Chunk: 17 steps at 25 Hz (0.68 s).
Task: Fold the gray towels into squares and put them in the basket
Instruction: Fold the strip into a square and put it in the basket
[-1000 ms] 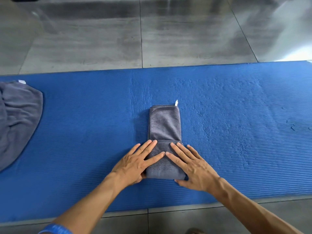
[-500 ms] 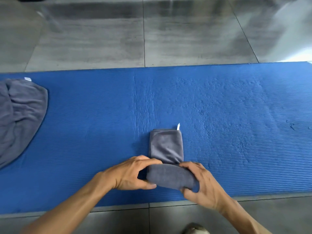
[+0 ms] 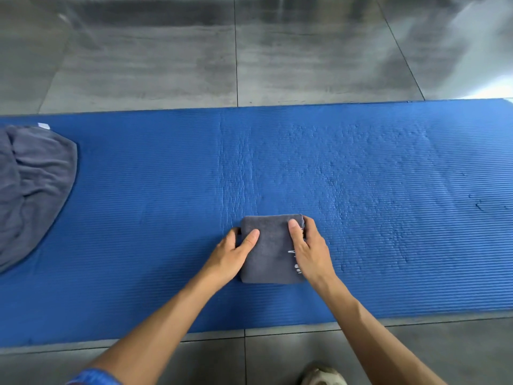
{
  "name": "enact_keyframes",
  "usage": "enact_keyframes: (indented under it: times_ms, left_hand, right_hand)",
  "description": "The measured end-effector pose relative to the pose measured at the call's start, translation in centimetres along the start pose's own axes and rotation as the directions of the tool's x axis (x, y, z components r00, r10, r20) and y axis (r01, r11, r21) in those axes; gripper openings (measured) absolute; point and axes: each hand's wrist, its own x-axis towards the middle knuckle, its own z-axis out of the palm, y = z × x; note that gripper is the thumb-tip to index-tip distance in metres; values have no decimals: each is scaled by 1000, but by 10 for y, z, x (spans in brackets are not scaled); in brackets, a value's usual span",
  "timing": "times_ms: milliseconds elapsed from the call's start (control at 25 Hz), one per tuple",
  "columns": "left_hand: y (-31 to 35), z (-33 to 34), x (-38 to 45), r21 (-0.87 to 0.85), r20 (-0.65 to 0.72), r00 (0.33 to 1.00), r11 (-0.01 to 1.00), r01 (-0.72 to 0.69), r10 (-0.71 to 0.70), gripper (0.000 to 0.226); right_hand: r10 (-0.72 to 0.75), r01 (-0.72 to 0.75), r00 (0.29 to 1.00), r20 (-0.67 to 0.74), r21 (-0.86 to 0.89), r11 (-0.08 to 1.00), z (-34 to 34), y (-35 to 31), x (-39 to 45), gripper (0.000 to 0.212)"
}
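A gray towel (image 3: 270,245) folded into a small square lies on the blue mat (image 3: 388,190), near its front edge. My left hand (image 3: 236,254) grips its left side, thumb on top and fingers tucked around the edge. My right hand (image 3: 308,248) holds the right side the same way, partly covering a white printed mark. A second gray towel (image 3: 33,187), crumpled and unfolded, lies at the mat's far left, with a white tag at its top. No basket is in view.
The mat lies on a gray tiled floor (image 3: 166,65). A shoe tip (image 3: 323,376) shows on the tiles at the bottom edge, just in front of the mat.
The towel was a long strip under my flat hands. Both hands lifted its near end and folded it over the far half, making a square.
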Motion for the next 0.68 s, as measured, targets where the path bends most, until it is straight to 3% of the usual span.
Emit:
enact_keyframes:
  times_ms: [200, 400, 560, 640, 680]
  left_hand:
    - [-5, 8, 7, -42, -157, 987, 999, -31, 24, 59]
    - [-6, 6, 7, -164, 21, 997, 984, -75, 80, 78]
    - [8, 2, 28, 45, 1, 986, 985, -164, 165, 66]
    - [24, 0, 40, 278, 10, 965, 926, -255, 263, 60]
    - [31, 1, 44, 457, -11, 946, 843, -282, 323, 62]
  right_hand:
    - [-110, 99, 992, -65, -145, 984, 8, 16, 15, 46]
    - [-145, 141, 989, -22, -108, 984, -3, 16, 18, 22]
    - [-87, 82, 995, -51, -107, 991, -13, 24, -4, 16]
    - [-7, 5, 999, -49, -38, 999, -2, 31, -32, 26]
    - [41, -40, 999, -26, 13, 999, 6, 32, -46, 29]
